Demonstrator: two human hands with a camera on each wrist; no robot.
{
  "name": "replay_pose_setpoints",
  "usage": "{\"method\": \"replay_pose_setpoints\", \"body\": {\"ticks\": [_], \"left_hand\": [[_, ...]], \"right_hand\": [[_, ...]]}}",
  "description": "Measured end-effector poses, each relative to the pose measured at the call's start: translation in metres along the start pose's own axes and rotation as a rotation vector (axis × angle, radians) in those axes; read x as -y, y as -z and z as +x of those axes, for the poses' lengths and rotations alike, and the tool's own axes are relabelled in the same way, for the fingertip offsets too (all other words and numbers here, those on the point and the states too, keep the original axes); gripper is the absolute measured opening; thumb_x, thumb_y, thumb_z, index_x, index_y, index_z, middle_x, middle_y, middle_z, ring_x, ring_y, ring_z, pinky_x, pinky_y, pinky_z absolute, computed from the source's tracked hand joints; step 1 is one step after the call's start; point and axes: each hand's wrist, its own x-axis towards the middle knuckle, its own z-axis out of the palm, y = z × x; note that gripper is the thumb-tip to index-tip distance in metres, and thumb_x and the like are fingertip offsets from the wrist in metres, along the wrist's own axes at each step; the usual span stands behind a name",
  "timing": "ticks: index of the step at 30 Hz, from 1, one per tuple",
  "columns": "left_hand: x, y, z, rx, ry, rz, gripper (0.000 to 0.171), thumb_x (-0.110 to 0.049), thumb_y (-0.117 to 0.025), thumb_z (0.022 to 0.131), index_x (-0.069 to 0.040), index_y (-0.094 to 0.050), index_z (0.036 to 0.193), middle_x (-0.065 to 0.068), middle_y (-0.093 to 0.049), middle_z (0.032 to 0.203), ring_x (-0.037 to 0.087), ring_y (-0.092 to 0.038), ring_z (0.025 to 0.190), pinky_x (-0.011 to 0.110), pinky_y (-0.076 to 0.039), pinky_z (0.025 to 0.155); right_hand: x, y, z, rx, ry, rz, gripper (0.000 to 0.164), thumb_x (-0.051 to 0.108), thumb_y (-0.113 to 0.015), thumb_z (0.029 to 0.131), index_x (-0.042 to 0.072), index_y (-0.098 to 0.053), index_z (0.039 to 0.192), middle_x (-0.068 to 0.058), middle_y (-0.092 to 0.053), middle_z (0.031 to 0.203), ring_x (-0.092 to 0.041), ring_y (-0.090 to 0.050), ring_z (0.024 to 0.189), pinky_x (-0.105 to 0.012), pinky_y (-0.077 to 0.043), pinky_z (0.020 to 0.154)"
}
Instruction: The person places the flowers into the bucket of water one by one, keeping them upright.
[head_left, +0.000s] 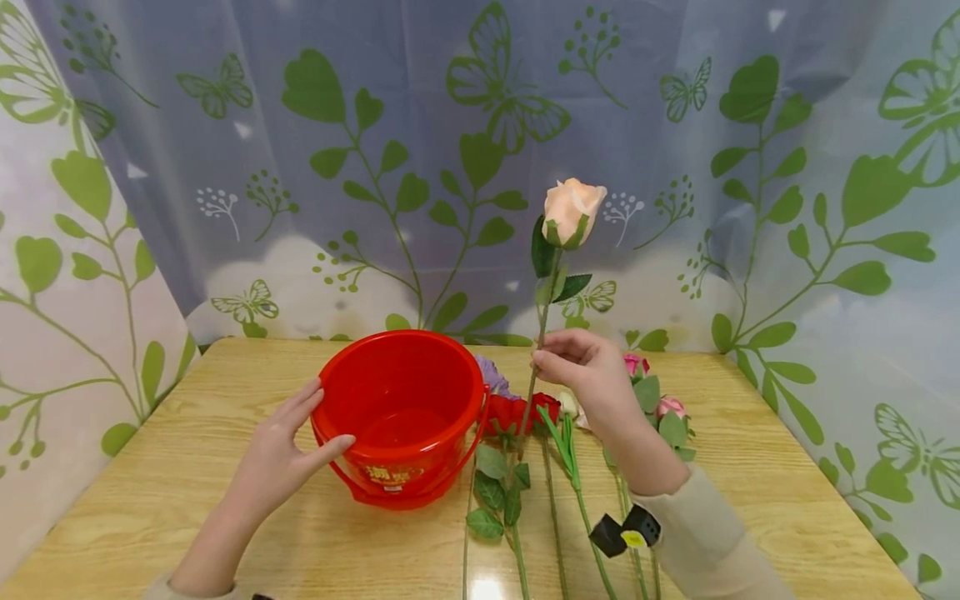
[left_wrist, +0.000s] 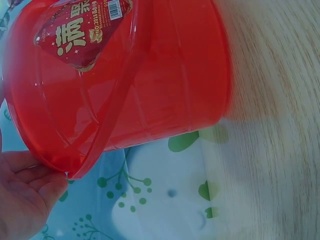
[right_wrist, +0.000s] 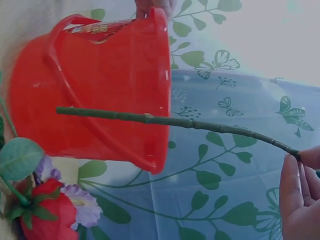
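Note:
A red plastic bucket (head_left: 435,467) stands on the wooden table, left of middle, its handle folded down along the outside. My left hand (head_left: 277,458) holds its rim from the left, thumb at the near edge; in the left wrist view the fingers (left_wrist: 35,182) bend at the rim by the handle joint. Upright to the bucket's right is a peach artificial rose (head_left: 573,212). My right hand (head_left: 592,383) pinches its stem between thumb and fingers below the leaves. In the right wrist view the bare stem (right_wrist: 200,124) passes in front of the bucket, its lower end outside it.
Several artificial flowers lie right of the bucket, stems toward me: red roses (head_left: 504,414), a purple bloom (head_left: 491,375), a white one (head_left: 567,405) and pink roses (head_left: 671,407). Behind the table (head_left: 150,483) hangs a curtain (head_left: 420,75) with green leaves and butterflies.

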Motion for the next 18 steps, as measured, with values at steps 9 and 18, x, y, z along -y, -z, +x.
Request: {"method": "replay_pose_setpoints", "body": {"ticks": [9,18], "left_hand": [[0.002,-0.001,0.000,-0.013,-0.015,0.007,0.070,-0.036,-0.071,0.073,0.010,-0.048,0.121,0.021,-0.042,0.129,0.040,-0.039,0.116,0.055,-0.041,0.083],[0.002,-0.001,0.001,-0.008,-0.015,0.006,0.070,-0.036,-0.071,0.073,0.010,-0.048,0.121,0.022,-0.042,0.129,0.040,-0.038,0.116,0.055,-0.040,0.083]], "right_hand": [[0.014,-0.004,0.003,-0.046,0.067,0.063,0.009,0.000,-0.062,0.080,0.005,-0.061,0.088,-0.004,-0.060,0.078,-0.015,-0.060,0.071,-0.032,-0.052,0.070],[0.030,-0.009,0.009,-0.072,0.077,0.137,0.015,-0.004,-0.057,0.082,0.011,-0.062,0.083,-0.001,-0.061,0.078,-0.013,-0.059,0.069,-0.028,-0.051,0.069]]}}
